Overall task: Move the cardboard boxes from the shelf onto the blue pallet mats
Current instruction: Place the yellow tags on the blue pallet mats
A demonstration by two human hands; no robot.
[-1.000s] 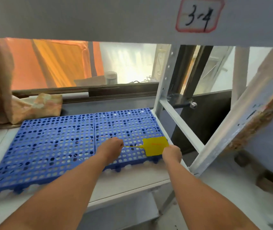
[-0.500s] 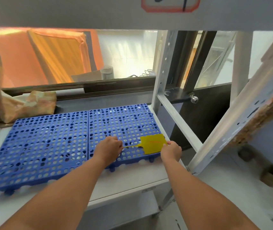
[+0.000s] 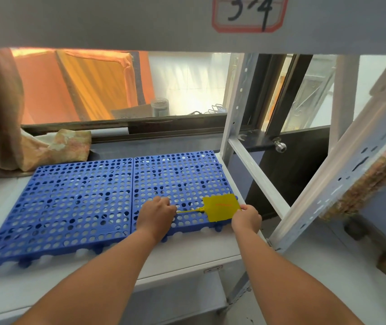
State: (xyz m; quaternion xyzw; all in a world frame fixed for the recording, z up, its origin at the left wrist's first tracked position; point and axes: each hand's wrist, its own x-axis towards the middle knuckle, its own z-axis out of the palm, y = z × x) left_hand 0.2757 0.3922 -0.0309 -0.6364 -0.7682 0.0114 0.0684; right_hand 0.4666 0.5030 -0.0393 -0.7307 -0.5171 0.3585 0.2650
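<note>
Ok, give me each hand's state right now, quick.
Left hand: closed, pinching the thin tail of the yellow tag.
Right hand: closed on the tag's right edge, over the blue pallet mat.

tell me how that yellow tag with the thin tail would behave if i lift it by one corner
The yellow tag looks thin and flat, so it is probably very light. Its narrow tail, running toward the left hand, would likely flex or dangle. Lying on the perforated blue mat, it may snag in a hole.
</note>
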